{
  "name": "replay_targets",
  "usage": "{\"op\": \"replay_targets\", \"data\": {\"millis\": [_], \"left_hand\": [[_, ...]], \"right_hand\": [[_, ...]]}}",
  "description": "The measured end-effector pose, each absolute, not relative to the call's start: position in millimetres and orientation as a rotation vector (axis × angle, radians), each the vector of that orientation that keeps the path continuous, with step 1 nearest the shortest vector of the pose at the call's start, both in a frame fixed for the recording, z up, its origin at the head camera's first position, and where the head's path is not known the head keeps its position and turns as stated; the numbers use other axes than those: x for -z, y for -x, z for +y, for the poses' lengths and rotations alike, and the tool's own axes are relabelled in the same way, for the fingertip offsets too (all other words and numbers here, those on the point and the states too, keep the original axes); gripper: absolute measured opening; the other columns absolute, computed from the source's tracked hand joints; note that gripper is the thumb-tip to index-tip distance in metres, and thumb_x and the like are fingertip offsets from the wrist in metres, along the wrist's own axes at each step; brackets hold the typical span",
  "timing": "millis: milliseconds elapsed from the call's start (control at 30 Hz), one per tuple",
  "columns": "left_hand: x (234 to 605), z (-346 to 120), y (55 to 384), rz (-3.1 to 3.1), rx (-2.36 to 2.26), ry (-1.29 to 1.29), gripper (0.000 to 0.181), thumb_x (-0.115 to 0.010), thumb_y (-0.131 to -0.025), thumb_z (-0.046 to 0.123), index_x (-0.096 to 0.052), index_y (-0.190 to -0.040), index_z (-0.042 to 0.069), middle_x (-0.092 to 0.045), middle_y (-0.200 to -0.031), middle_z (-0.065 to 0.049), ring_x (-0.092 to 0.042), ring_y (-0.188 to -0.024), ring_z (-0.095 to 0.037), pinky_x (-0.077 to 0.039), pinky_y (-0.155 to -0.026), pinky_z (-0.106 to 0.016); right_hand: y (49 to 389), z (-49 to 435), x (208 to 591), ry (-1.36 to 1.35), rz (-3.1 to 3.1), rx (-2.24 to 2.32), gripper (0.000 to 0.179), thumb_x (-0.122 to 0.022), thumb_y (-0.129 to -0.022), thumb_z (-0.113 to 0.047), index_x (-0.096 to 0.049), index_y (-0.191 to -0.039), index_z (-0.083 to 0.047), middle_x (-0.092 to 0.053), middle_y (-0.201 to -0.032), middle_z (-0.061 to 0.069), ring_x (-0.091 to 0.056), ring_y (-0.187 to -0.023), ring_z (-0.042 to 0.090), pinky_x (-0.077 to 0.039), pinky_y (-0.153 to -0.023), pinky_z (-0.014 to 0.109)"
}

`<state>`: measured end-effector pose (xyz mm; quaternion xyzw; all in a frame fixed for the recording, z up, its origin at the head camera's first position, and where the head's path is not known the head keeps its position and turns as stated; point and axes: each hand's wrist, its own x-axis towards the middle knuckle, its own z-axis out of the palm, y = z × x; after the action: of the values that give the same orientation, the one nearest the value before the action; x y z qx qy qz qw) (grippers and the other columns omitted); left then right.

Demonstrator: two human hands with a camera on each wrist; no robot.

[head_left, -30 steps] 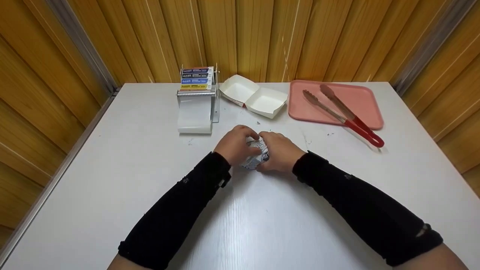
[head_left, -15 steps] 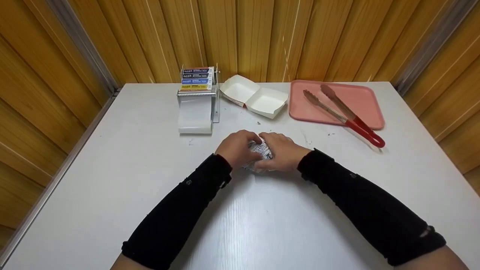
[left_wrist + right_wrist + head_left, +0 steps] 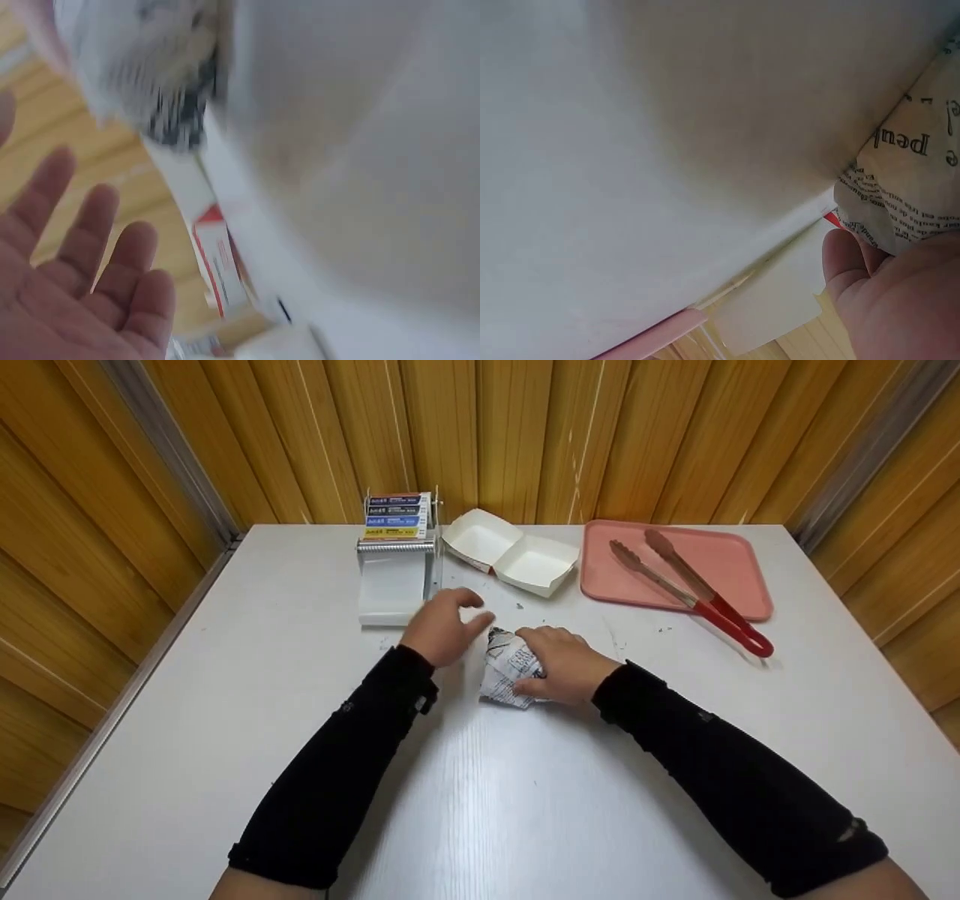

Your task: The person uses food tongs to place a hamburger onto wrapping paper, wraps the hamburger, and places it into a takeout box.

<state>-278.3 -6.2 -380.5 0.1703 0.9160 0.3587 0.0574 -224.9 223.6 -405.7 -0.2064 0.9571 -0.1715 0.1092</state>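
A parcel wrapped in newspaper-print paper (image 3: 508,671) sits on the white table; what is inside is hidden. My right hand (image 3: 566,664) grips its right side, with the thumb at the near side and the fingers over the top. In the right wrist view the printed wrap (image 3: 900,187) lies right against that hand (image 3: 904,300). My left hand (image 3: 444,626) is off the parcel, to its upper left, in front of the sticker dispenser (image 3: 391,577). In the left wrist view the left hand (image 3: 82,292) has its fingers spread and holds nothing.
The metal dispenser carries coloured label strips and a white backing strip that hangs forward. Behind the parcel stands an unfolded white paper box (image 3: 532,562). A pink tray (image 3: 600,581) at the back right bears red-handled tongs (image 3: 731,626). Wood-look panels (image 3: 510,435) close off the back.
My left hand has let go of the parcel and moved left and away from me, towards the dispenser. The right hand stays on the parcel, of which more now shows.
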Motion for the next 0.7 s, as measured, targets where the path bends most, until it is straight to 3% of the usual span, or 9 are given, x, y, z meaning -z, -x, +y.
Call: {"op": "replay_targets", "data": {"millis": [300,700], "left_hand": [[375.2,-67.7,320.5,2.954,-1.256,0.236,0.064,-0.065,-0.102,0.039,-0.046,-0.153,0.006,-0.049,-0.154,-0.020,-0.048,-0.141,-0.038,-0.043,-0.116,-0.052],[389.8,-82.6,334.1,2.863,-1.304,0.394,0.072,-0.062,-0.104,0.039,-0.034,-0.159,0.003,-0.051,-0.155,-0.023,-0.053,-0.140,-0.040,-0.046,-0.114,-0.054]], "right_hand": [[224.3,224.1,407.4,0.582,2.810,0.496,0.087,-0.074,-0.096,-0.045,-0.033,-0.162,-0.007,-0.044,-0.161,0.023,-0.037,-0.152,0.042,-0.025,-0.128,0.057],[224.8,223.0,408.0,0.569,2.797,0.509,0.088,-0.074,-0.095,-0.046,-0.032,-0.163,-0.009,-0.042,-0.163,0.022,-0.034,-0.154,0.041,-0.023,-0.130,0.056]]}}
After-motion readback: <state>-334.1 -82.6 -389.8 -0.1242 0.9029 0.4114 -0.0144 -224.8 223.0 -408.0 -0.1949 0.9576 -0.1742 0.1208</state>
